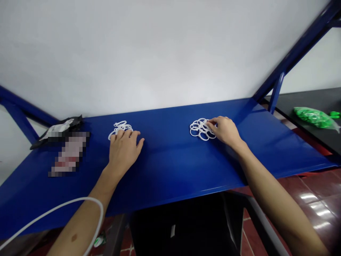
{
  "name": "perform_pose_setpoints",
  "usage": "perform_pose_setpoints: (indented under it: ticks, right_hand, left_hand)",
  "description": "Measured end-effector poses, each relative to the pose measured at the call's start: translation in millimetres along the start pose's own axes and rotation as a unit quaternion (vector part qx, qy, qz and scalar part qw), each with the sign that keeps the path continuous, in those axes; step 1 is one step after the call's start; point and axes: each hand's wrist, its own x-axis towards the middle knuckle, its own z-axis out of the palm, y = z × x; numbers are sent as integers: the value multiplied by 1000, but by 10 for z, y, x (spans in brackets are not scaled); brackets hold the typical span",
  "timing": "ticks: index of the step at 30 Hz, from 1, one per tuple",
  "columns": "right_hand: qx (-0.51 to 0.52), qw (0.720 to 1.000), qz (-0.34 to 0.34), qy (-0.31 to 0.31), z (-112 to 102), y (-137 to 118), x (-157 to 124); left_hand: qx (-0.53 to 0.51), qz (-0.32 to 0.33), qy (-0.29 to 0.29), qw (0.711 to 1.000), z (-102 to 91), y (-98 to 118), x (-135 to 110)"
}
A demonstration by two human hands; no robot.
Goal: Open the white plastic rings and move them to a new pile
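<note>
Two small heaps of white plastic rings lie on a blue metal table (pixel 170 160). My left hand (pixel 124 148) rests flat, fingers spread, its fingertips on the near edge of the left ring pile (pixel 119 127). My right hand (pixel 225 130) reaches to the right ring pile (pixel 199 128); its fingers are curled and pinch at a ring on the pile's right side. A white cord (pixel 66 206) loops over my left forearm.
A black packet (pixel 60 129) and a blurred reddish packet (pixel 69 153) lie at the table's left end. Blue frame bars (pixel 293 53) rise at the right. A green bag (pixel 314 117) sits on a dark surface at far right. A dark bin (pixel 186 227) stands below the table edge.
</note>
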Motion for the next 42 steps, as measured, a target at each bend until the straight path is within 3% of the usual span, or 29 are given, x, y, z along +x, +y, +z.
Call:
perform_pose_setpoints:
  ticks: [6, 13, 17, 22, 27, 31, 39, 42]
  right_hand:
    - [11, 999, 13, 28, -40, -2, -4]
    - [46, 996, -5, 75, -92, -57, -32]
    - [68, 992, -31, 100, -110, -166, -66]
    - [102, 985, -105, 97, -64, -382, -143]
    - [142, 973, -179, 43, 4, -585, -239]
    - [169, 965, -201, 4, 67, -676, -295]
    - [182, 954, -233, -43, 132, -716, -331]
    - [185, 954, -232, -47, 143, -713, -329]
  left_hand:
    - [42, -65, 5, 997, -69, -137, 3]
    - [-67, -93, 34, 993, -30, -497, 113]
    - [-70, -84, 31, 994, 59, -612, 123]
    - [-25, -84, 46, 995, 165, -587, 129]
    - [-40, -74, 100, 991, 151, -439, 170]
    - [-55, -47, 141, 987, 143, -319, 169]
    - [-18, -85, 74, 993, 273, -368, 153]
    - [-43, -83, 84, 992, 230, -332, 161]
